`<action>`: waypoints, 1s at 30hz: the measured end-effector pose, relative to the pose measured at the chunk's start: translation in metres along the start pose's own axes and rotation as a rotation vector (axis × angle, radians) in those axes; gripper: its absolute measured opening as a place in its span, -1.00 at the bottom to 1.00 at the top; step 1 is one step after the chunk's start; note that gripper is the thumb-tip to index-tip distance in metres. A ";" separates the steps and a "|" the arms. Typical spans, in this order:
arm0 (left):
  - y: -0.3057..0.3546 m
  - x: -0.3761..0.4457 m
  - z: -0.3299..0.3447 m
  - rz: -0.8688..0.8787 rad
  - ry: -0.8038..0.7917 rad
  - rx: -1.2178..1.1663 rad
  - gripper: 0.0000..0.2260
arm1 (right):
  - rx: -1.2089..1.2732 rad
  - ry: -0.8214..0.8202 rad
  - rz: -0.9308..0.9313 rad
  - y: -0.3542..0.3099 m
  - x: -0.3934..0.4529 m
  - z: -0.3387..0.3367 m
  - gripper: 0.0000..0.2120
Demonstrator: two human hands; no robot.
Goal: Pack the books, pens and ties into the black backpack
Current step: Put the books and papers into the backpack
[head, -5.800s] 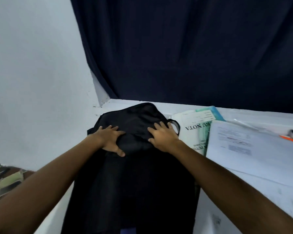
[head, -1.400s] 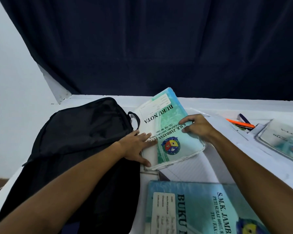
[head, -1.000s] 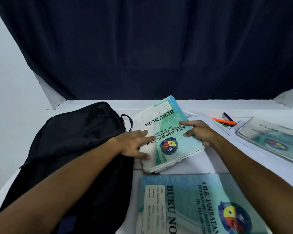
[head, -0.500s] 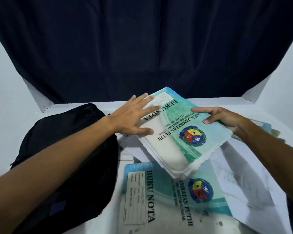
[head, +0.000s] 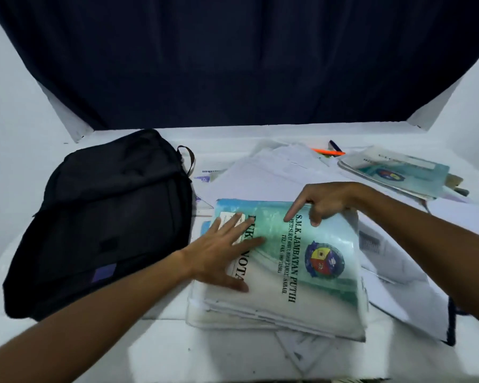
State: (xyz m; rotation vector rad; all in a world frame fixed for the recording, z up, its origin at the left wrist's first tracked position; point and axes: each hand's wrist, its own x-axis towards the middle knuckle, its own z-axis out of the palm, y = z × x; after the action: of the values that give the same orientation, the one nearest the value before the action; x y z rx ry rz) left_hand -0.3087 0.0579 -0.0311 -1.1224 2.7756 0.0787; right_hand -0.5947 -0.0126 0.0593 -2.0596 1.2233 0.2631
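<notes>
Left hand (head: 221,252) lying flat on the top notebook (head: 285,261), fingers straight and spread, palm pressing down over the white label near the spine; released, gripping nothing. Right hand (head: 325,199) reaching in from the right, index finger extended and touching the cover near the printed "S.M.K." line, another fingertip also resting on the cover, remaining fingers bent loosely under; not grasping the book, only touching its far edge.

Sitting under both hands: a stack of thin notebooks in teal and white, glossy plastic-wrapped covers catching the light, a round multicoloured crest printed on the top one, soft ragged page edges fanning out at the near side. Stack resting on loose white paper sheets (head: 277,167) scattered over the white counter (head: 155,352).

Lying just left of the stack: black backpack (head: 103,217), soft matte fabric, slumped flat and rounded, a small loop handle at its far right corner, a purple patch near its front edge. Not possible to tell whether its zip is open.

Resting at the far right: another teal notebook (head: 393,172), well apart from the hands. Lying just beyond the papers: an orange pen (head: 328,152) with a dark pen (head: 334,146) beside it. Hanging behind everything: a dark navy cloth (head: 238,56).
</notes>
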 end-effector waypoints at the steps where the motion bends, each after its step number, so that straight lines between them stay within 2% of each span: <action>1: 0.003 -0.003 0.004 -0.021 -0.022 0.006 -0.13 | -0.097 0.048 0.010 -0.005 0.006 0.003 -0.44; 4: 0.012 -0.010 0.011 -0.100 -0.058 -0.001 -0.12 | -0.364 0.220 -0.056 -0.017 0.012 0.017 -0.43; 6: 0.018 -0.012 0.011 -0.138 -0.067 -0.009 -0.10 | -0.497 0.317 -0.053 -0.015 0.011 0.031 -0.52; 9: 0.022 -0.011 0.005 -0.141 -0.085 -0.024 -0.11 | -0.551 0.446 -0.028 0.001 0.010 0.068 -0.60; 13: 0.017 -0.001 -0.008 -0.087 -0.040 0.037 -0.12 | -0.707 0.605 -0.034 0.021 0.016 0.111 -0.50; 16: 0.017 0.020 -0.034 -0.111 -0.122 0.049 -0.19 | -0.666 0.690 -0.028 0.022 0.015 0.110 -0.49; 19: 0.020 0.055 -0.069 -0.126 -0.148 -0.102 -0.38 | -0.289 0.877 -0.020 0.025 -0.012 0.102 -0.54; 22: 0.025 0.098 -0.097 -0.121 0.000 -0.408 -0.51 | 0.151 1.142 0.057 0.048 -0.057 0.085 -0.59; 24: 0.033 0.139 -0.110 -0.118 0.105 -0.549 -0.55 | 0.412 1.345 0.133 0.077 -0.089 0.064 -0.68; 26: 0.042 0.184 -0.122 -0.117 0.170 -0.641 -0.57 | 0.661 1.480 0.265 0.114 -0.118 0.043 -0.73; 28: 0.049 0.236 -0.130 -0.127 0.234 -0.677 -0.58 | 0.901 1.503 0.336 0.157 -0.140 0.024 -0.78; 30: 0.053 0.285 -0.134 -0.157 0.267 -0.694 -0.59 | 1.078 1.447 0.360 0.192 -0.152 0.009 -0.79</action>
State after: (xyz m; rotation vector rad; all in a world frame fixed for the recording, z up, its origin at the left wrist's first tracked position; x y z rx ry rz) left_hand -0.5635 -0.1133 0.0572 -1.5853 2.9512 1.0060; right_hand -0.8331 0.0406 0.0382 -0.8246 1.8341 -1.6192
